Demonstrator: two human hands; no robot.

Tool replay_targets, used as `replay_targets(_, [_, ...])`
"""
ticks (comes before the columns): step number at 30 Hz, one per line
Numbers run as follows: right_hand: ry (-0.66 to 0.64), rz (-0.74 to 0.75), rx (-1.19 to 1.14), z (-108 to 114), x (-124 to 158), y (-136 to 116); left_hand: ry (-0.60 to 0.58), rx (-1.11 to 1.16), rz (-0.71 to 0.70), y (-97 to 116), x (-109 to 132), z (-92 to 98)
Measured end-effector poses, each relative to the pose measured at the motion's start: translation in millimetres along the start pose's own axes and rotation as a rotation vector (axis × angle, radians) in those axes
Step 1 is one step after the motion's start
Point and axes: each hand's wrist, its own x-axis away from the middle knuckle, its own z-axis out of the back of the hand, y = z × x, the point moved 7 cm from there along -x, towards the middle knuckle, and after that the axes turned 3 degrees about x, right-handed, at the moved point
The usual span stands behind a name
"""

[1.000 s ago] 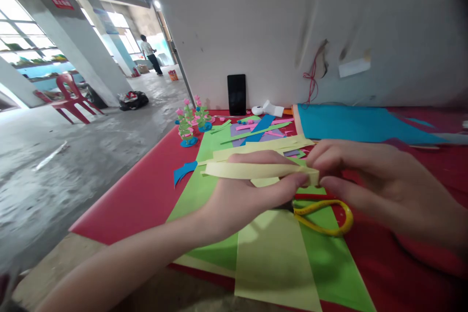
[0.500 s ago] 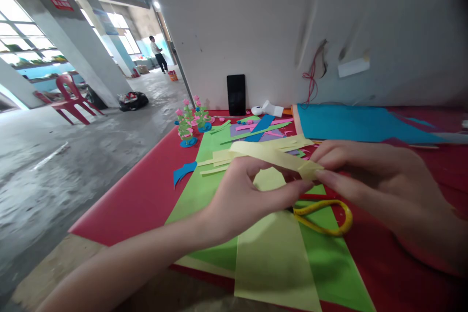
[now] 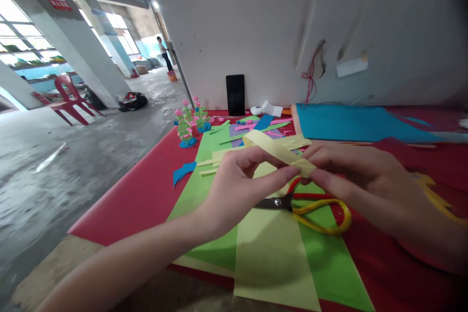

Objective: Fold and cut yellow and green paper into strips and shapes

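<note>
Over the bench (image 3: 146, 190), left hand (image 3: 232, 187) and right hand (image 3: 365, 187) are pinching a strip (image 3: 276, 147), turning its tail from nine o'clock toward ten.

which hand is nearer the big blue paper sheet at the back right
Right. The right hand is just in front of the blue paper sheet; the left hand is farther off, to the left, over the green paper.

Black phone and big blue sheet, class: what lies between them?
In the head view, between phone and sheet: a white rounded object, a white scrap, something orange.
</note>
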Motion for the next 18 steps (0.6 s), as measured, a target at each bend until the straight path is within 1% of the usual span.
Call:
replay_targets(3, [0.024, 0.06, 0.058, 3.4, 0.8, -4.7, -0.008, 0.015, 0.028, -2.0, -0.7, -0.2])
replay_targets(7, [0.031, 0.094, 0.073, 3.8, 1.1, -5.7, 0.019, 0.027, 0.07, -6.3, -1.6, 2.1])
replay_targets(13, [0.027, 0.086, 0.063, 2.5, -0.9, -6.3, 0.016, 0.093, 0.087, -9.6, -2.0, 2.0])
replay_targets(18, [0.03, 0.091, 0.072, 3.7, -0.7, -8.4, 0.015, 0.105, 0.084, -10.1, -1.8, 2.0])
